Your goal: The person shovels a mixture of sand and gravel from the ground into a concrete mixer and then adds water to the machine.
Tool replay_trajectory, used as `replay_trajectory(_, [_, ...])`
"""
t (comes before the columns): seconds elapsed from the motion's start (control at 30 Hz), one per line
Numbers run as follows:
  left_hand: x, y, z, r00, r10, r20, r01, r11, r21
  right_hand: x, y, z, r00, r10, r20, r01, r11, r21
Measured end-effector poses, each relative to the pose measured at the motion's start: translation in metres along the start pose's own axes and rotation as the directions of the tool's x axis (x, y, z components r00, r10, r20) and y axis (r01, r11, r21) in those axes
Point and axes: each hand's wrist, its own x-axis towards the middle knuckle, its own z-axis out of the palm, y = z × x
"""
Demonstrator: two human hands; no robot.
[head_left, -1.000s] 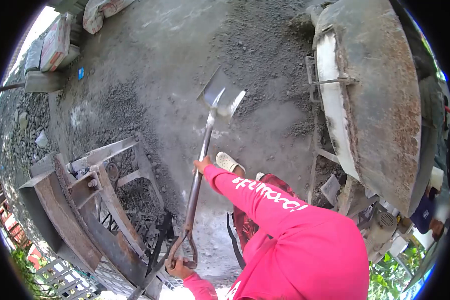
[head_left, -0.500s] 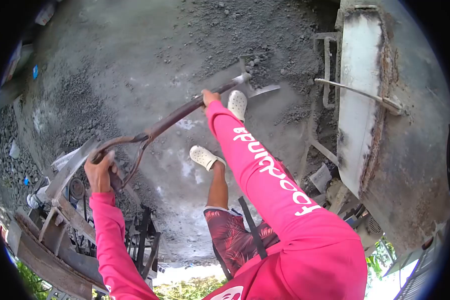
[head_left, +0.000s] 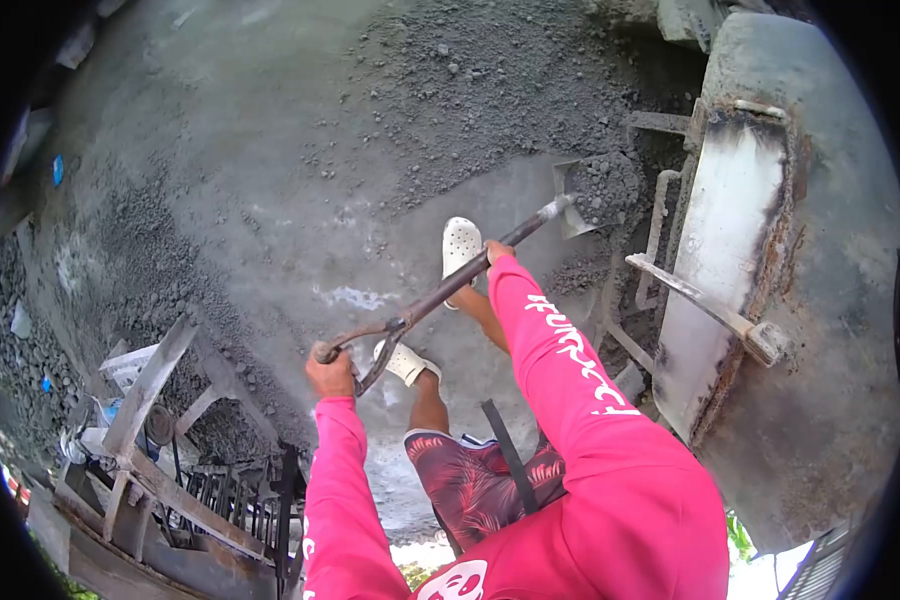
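I hold a shovel [head_left: 450,285] with both hands. My left hand [head_left: 331,372] grips the D-shaped handle at the near end. My right hand [head_left: 497,249] is closed around the shaft further up. The blade [head_left: 588,195] is loaded with grey gravel and sand and sits near the base of the concrete mixer drum [head_left: 800,270] on the right. My feet in white clogs [head_left: 461,246] stand on the dusty ground below the shaft. Both my arms are in pink sleeves.
A pile of grey sand and gravel [head_left: 490,90] spreads over the concrete ground ahead. A rusty metal frame [head_left: 160,400] stands at the lower left. Stones lie along the left edge. The mixer's steel frame bars [head_left: 700,300] jut out at the right.
The shovel has swung right, its blade has dug into the gravel and now carries a load beside the mixer. My left hand moved right with the handle. The view has shifted.
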Motion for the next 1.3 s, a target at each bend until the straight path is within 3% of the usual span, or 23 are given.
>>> replay_trajectory(0.1, [-0.057,-0.026,-0.036,0.993,-0.090,-0.075,0.088,0.996,-0.022,-0.033,0.031,-0.022,0.999,-0.030,-0.016,0.028,0.989,-0.144])
replay_trajectory(0.13, [-0.074,-0.034,-0.048,0.989,-0.120,-0.089,0.116,0.992,-0.044,-0.061,0.027,-0.029,0.999,-0.037,-0.010,0.035,0.990,-0.137])
replay_trajectory(0.2, [-0.109,-0.037,-0.065,0.959,-0.225,-0.173,0.189,0.961,-0.202,-0.143,0.000,-0.047,0.997,-0.072,0.021,0.075,0.951,-0.300])
replay_trajectory(0.27, [-0.138,-0.039,-0.083,0.941,-0.253,-0.226,0.189,0.944,-0.270,-0.205,-0.029,-0.060,0.985,-0.073,0.158,0.115,0.954,-0.276])
replay_trajectory(0.3, [-0.152,-0.031,-0.092,0.939,-0.242,-0.242,0.172,0.945,-0.278,-0.201,-0.018,-0.050,0.981,-0.093,0.173,0.110,0.990,-0.094])
replay_trajectory(0.33, [-0.164,-0.021,-0.097,0.940,-0.225,-0.257,0.148,0.946,-0.288,-0.215,-0.027,-0.048,0.960,-0.146,0.240,0.168,0.983,-0.073])
replay_trajectory(0.4, [-0.183,0.010,-0.097,0.938,-0.158,-0.308,0.020,0.913,-0.407,-0.258,-0.063,-0.048,0.909,-0.266,0.322,0.300,0.952,-0.059])
replay_trajectory(0.47, [-0.188,0.009,-0.111,0.936,-0.092,-0.338,-0.052,0.918,-0.393,-0.303,-0.099,-0.046,0.850,-0.395,0.349,0.442,0.895,-0.063])
replay_trajectory(0.5, [-0.191,0.022,-0.112,0.941,-0.038,-0.335,-0.092,0.927,-0.363,-0.330,-0.123,-0.050,0.820,-0.385,0.423,0.399,0.915,0.058])
replay_trajectory(0.53, [-0.192,0.036,-0.112,0.944,0.017,-0.331,-0.135,0.932,-0.336,-0.362,-0.148,-0.056,0.797,-0.453,0.399,0.441,0.888,0.128])
replay_trajectory(0.6, [-0.188,0.054,-0.113,0.956,0.113,-0.271,-0.213,0.904,-0.372,-0.414,-0.200,-0.078,0.760,-0.513,0.399,0.510,0.851,0.122])
replay_trajectory(0.67, [-0.176,0.080,-0.106,0.956,0.201,-0.214,-0.275,0.870,-0.409,-0.456,-0.239,-0.097,0.623,-0.678,0.390,0.552,0.735,0.394])
replay_trajectory(0.7, [-0.176,0.099,-0.099,0.945,0.252,-0.206,-0.318,0.852,-0.416,-0.479,-0.258,-0.114,0.615,-0.698,0.368,0.562,0.715,0.417])
replay_trajectory(0.77, [-0.185,0.142,-0.085,0.934,0.328,-0.145,-0.355,0.798,-0.487,-0.524,-0.293,-0.158,0.516,-0.782,0.350,0.447,0.595,0.668])
replay_trajectory(0.9, [-0.196,0.191,-0.064,0.879,0.476,-0.021,-0.437,0.787,-0.435,-0.582,-0.328,-0.243,0.460,-0.887,0.044,0.466,0.284,0.838])
replay_trajectory(0.97, [-0.182,0.185,-0.055,0.777,0.626,-0.070,-0.594,0.691,-0.412,-0.573,-0.341,-0.262,0.392,-0.919,-0.034,0.457,0.163,0.875])
replay_trajectory(1.0, [-0.188,0.206,-0.054,0.751,0.659,-0.040,-0.614,0.674,-0.410,-0.574,-0.347,-0.263,0.458,-0.889,-0.013,0.419,0.203,0.885])
replay_trajectory(1.07, [-0.183,0.218,-0.060,0.806,0.592,-0.012,-0.527,0.708,-0.470,-0.573,-0.358,-0.244,0.453,-0.890,-0.043,0.554,0.244,0.796])
replay_trajectory(1.13, [-0.171,0.202,-0.084,0.840,0.542,-0.026,-0.483,0.725,-0.491,-0.571,-0.353,-0.201,0.475,-0.880,0.016,0.551,0.312,0.774])
replay_trajectory(1.2, [-0.166,0.167,-0.139,0.900,0.432,-0.060,-0.412,0.798,-0.441,-0.552,-0.295,-0.116,0.533,-0.806,0.255,0.455,0.528,0.717])
replay_trajectory(1.27, [-0.164,0.140,-0.190,0.890,0.424,-0.166,-0.454,0.855,-0.252,-0.524,-0.232,-0.048,0.592,-0.663,0.458,0.405,0.736,0.543])
replay_trajectory(1.3, [-0.161,0.124,-0.217,0.903,0.357,-0.239,-0.408,0.888,-0.214,-0.516,-0.194,-0.013,0.670,-0.572,0.474,0.373,0.811,0.451])
